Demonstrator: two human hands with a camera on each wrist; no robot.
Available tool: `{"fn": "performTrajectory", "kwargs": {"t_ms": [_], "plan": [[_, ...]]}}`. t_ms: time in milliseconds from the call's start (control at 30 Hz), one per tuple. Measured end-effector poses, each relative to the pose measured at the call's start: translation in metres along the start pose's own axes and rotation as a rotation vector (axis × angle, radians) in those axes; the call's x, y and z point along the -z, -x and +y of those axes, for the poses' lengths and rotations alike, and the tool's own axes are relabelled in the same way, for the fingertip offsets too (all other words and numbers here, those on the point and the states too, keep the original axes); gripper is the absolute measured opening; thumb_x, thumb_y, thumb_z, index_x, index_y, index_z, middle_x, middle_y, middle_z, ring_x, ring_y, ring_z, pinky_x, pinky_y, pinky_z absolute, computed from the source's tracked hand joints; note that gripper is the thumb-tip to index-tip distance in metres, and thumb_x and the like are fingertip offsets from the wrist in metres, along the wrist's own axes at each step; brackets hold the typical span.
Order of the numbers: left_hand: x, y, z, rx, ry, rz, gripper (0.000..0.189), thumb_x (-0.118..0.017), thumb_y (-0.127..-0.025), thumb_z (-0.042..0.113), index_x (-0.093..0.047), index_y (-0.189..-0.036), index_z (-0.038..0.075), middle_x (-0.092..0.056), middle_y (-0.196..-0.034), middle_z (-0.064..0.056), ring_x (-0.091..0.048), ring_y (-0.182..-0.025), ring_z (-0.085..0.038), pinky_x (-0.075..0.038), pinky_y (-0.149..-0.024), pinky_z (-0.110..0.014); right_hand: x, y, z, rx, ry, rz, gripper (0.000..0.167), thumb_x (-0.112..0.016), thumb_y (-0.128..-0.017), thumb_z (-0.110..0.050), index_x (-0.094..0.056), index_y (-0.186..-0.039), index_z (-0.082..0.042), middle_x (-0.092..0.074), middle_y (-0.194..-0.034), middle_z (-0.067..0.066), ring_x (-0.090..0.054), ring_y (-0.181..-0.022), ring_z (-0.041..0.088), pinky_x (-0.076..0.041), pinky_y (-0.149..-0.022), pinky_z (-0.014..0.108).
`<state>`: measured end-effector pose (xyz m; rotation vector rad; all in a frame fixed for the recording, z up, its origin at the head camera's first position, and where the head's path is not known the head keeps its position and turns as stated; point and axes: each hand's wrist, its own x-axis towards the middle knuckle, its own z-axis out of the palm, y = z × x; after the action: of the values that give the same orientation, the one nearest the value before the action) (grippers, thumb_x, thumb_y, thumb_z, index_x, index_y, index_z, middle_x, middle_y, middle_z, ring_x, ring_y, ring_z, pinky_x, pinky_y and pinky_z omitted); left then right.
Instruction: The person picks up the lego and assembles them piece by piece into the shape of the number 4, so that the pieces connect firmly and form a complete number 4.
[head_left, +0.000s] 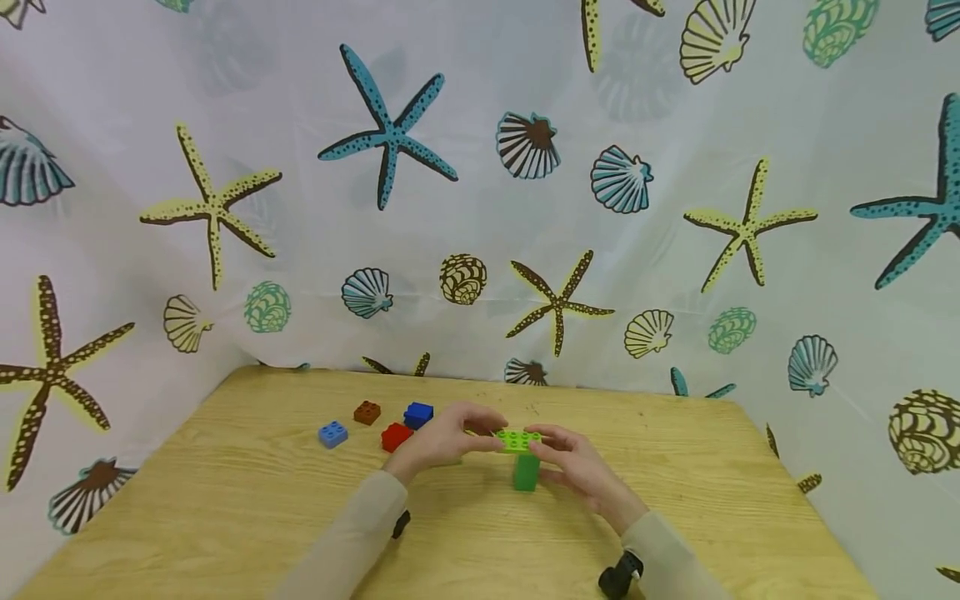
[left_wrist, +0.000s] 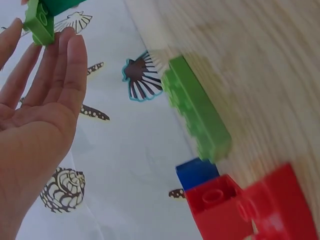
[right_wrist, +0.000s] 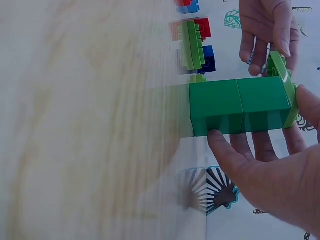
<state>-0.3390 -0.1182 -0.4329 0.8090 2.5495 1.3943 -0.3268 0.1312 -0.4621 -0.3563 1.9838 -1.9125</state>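
Near the table's middle, a light green toy building brick (head_left: 517, 443) with studs lies across the top of an upright stack of two dark green bricks (right_wrist: 237, 105). My left hand (head_left: 447, 435) pinches the left end of this top brick between thumb and fingertips. At its other end my right hand (head_left: 583, 468) grips the brick, thumb on top. Lower fingers (right_wrist: 227, 147) of the right hand lie along the side of the dark green stack. Whether the top brick is pressed fully down, I cannot tell.
Left of the hands lie red bricks (head_left: 396, 437), a dark blue brick (head_left: 418, 415), a brown brick (head_left: 367, 412) and a lighter blue brick (head_left: 333, 433). Another light green brick (left_wrist: 200, 110) is mostly hidden by my left hand in the head view. A patterned curtain (head_left: 465, 217) surrounds the wooden table (head_left: 225, 500).
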Motion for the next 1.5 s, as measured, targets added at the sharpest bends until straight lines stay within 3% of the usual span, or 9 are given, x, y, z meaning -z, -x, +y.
{"fn": "performTrajectory", "kwargs": {"t_ms": [233,433,733,1033,1267,1500], "plan": [[0.012,0.009,-0.017,0.038,0.048,-0.025,0.035,-0.068,-0.093,0.026,-0.067,-0.123,0.007,-0.070,-0.115,-0.008,-0.067,-0.099,-0.020,-0.056,-0.086,-0.043,0.001,-0.001,-0.001,-0.004,-0.007,-0.005,0.054,-0.065,-0.094,-0.035,-0.053,-0.140,-0.010,-0.053,-0.134,0.012,-0.057,-0.114,0.015,-0.045,-0.104,0.048],[0.020,0.014,-0.021,0.108,0.085,-0.024,0.026,-0.067,-0.094,0.015,-0.069,-0.119,0.011,-0.068,-0.116,-0.014,-0.065,-0.097,-0.017,-0.056,-0.084,-0.040,0.002,-0.001,0.000,-0.004,-0.014,-0.012,0.054,-0.064,-0.095,-0.033,-0.051,-0.141,-0.009,-0.053,-0.132,0.010,-0.058,-0.113,0.014,-0.047,-0.103,0.047],[0.030,0.020,-0.028,0.184,-0.017,0.012,0.021,-0.066,-0.090,-0.001,-0.071,-0.110,0.004,-0.066,-0.111,-0.009,-0.058,-0.098,-0.023,-0.052,-0.087,-0.037,0.002,-0.001,0.003,-0.010,-0.033,-0.029,0.060,-0.065,-0.094,-0.034,-0.047,-0.144,-0.006,-0.054,-0.130,0.010,-0.059,-0.111,0.013,-0.048,-0.102,0.046],[0.031,0.017,-0.035,0.305,-0.077,-0.025,0.035,-0.070,-0.082,-0.010,-0.071,-0.112,0.006,-0.063,-0.113,-0.008,-0.056,-0.103,-0.026,-0.051,-0.093,-0.041,0.001,0.000,0.002,-0.009,-0.036,-0.031,0.056,-0.066,-0.093,-0.035,-0.052,-0.141,-0.010,-0.054,-0.129,0.009,-0.059,-0.111,0.014,-0.048,-0.102,0.046],[0.032,0.014,-0.038,0.317,-0.075,-0.050,0.044,-0.073,-0.076,-0.013,-0.070,-0.114,0.008,-0.063,-0.112,-0.007,-0.057,-0.104,-0.023,-0.051,-0.094,-0.041,0.003,0.000,0.001,-0.009,-0.029,-0.040,0.062,-0.065,-0.094,-0.034,-0.045,-0.145,-0.005,-0.054,-0.129,0.008,-0.059,-0.110,0.013,-0.050,-0.099,0.042],[0.032,0.010,-0.044,0.310,-0.144,-0.074,0.046,-0.078,-0.073,-0.010,-0.070,-0.113,0.012,-0.064,-0.112,-0.002,-0.058,-0.105,-0.020,-0.051,-0.093,-0.041,0.004,0.001,-0.002,-0.017,-0.025,-0.040,0.063,-0.065,-0.094,-0.034,-0.045,-0.145,-0.005,-0.054,-0.129,0.008,-0.059,-0.109,0.013,-0.050,-0.098,0.042]]}}
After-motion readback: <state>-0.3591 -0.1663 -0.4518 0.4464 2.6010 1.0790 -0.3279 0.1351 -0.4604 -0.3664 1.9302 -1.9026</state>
